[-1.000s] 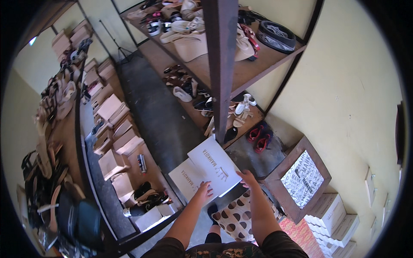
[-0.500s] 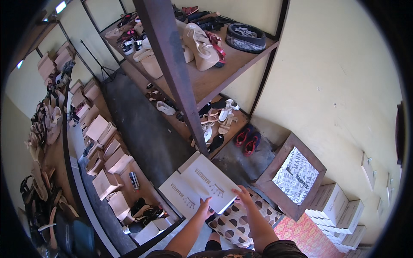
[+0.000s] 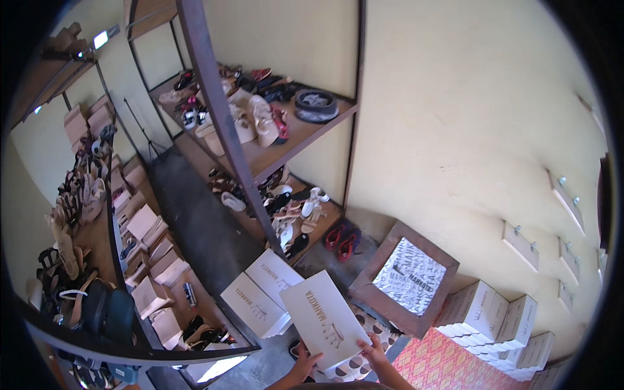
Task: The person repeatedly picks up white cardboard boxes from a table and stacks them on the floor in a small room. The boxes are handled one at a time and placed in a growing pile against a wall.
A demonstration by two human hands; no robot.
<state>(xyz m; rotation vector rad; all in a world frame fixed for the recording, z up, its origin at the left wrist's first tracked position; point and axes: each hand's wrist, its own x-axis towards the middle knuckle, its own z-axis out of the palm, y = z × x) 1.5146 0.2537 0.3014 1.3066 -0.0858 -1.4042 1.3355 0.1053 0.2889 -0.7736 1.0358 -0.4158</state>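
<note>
A white shoe box lid [image 3: 323, 316] with printing on top is held up at the bottom centre. My left hand [image 3: 303, 366] grips its lower left edge and my right hand [image 3: 376, 354] grips its lower right corner. Under the lid a dotted wrapping sheet [image 3: 354, 364] shows. Two more white shoe boxes [image 3: 260, 300] lie on the floor just left of the lid.
A metal rack with wooden shelves [image 3: 273, 153] full of shoes stands ahead. A wooden crate with printed paper [image 3: 407, 278] sits to the right, stacked white boxes [image 3: 497, 318] beyond it. A long shelf of boxes and shoes [image 3: 140, 240] runs along the left.
The view has tilted upward and the rack has shifted left. The lid has dropped lower in view, still held in both hands.
</note>
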